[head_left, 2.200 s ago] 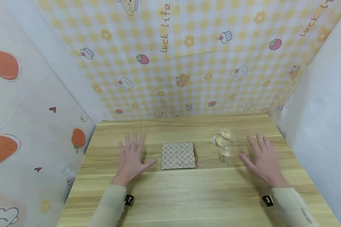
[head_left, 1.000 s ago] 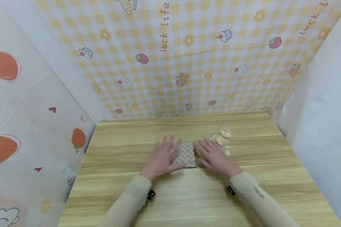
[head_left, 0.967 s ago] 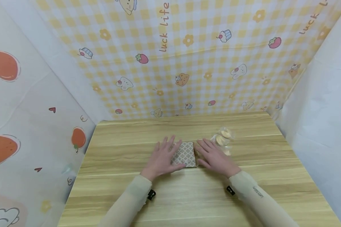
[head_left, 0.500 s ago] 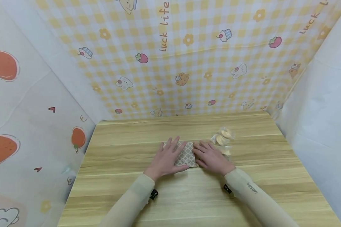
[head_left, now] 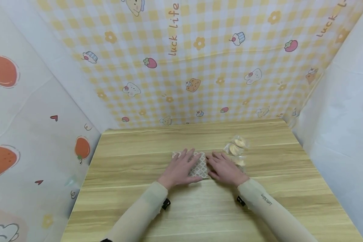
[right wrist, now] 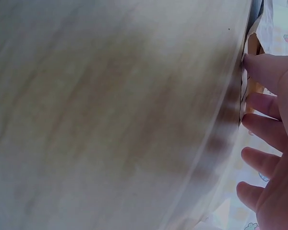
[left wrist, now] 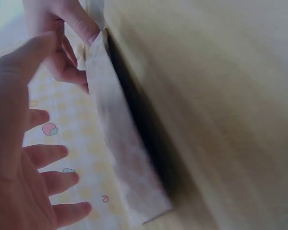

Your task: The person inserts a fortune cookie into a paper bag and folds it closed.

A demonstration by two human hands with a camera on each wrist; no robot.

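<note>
A flat paper bag (head_left: 202, 166) with a grey-and-white lattice print lies near the table's middle. Over its left part spreads my left hand (head_left: 179, 168), fingers extended, palm side facing the bag (left wrist: 117, 129) in the left wrist view. At the bag's right end, my right hand (head_left: 225, 169) has bent fingers. Seen from the right wrist, thumb and fingers (right wrist: 261, 127) pinch the thin end of the bag, where brown inner paper shows. Just beyond the right hand lie several clear-wrapped yellowish snacks (head_left: 234, 149); the nearest is partly covered by that hand.
The wood-grain table (head_left: 196, 215) reaches back to a yellow checked cloth (head_left: 169, 67). White sheeting hangs on the right (head_left: 345, 111), and a fruit-printed cloth (head_left: 33, 134) on the left.
Both hands have come inward from either side to the paper bag. My left hand now lies over it; my right hand's fingers have bent onto its right end. The snacks stay put.
</note>
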